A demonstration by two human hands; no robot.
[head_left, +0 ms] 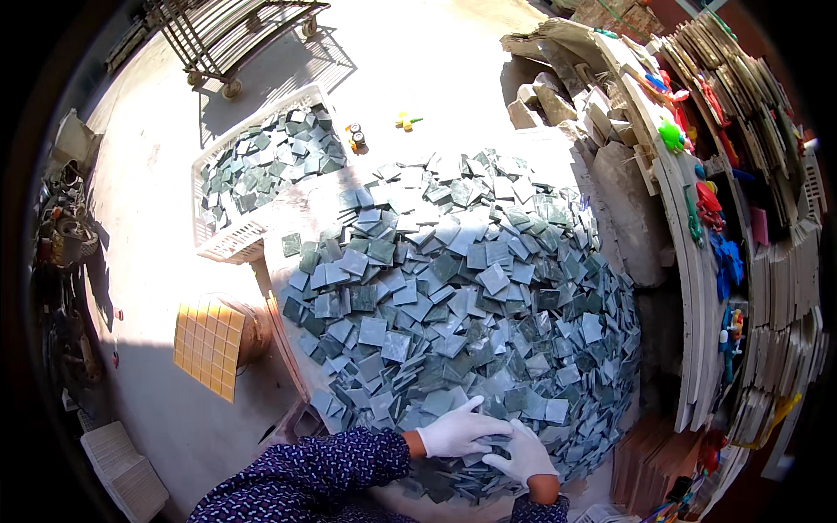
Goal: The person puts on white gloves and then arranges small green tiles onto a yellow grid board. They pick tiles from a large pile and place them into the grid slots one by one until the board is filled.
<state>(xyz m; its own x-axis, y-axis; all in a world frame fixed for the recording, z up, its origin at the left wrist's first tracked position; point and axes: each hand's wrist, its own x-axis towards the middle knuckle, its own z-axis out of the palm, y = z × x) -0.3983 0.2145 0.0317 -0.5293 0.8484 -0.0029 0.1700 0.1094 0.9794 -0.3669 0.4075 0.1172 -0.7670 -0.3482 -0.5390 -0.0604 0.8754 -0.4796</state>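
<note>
My left hand (459, 430) and my right hand (527, 455), both in white gloves, meet at the near edge of a large heap of small square green-grey tiles (458, 301). Pointing rightward, the fingers of my left hand lie stretched over the tiles with the thumb apart. My right hand reaches in from the lower right, its thumb spread from its fingers. The two hands' fingertips are close together. No tile shows clearly in either hand, though the tiles under the palms are hidden.
Beyond the heap's left side, a white plastic crate (228, 244) holds more tiles. A yellow gridded board (209, 349) rests on a round stool-like stand. Stacked slabs (689, 288) with colourful toys line the right. A wheeled metal cart (235, 44) stands far left.
</note>
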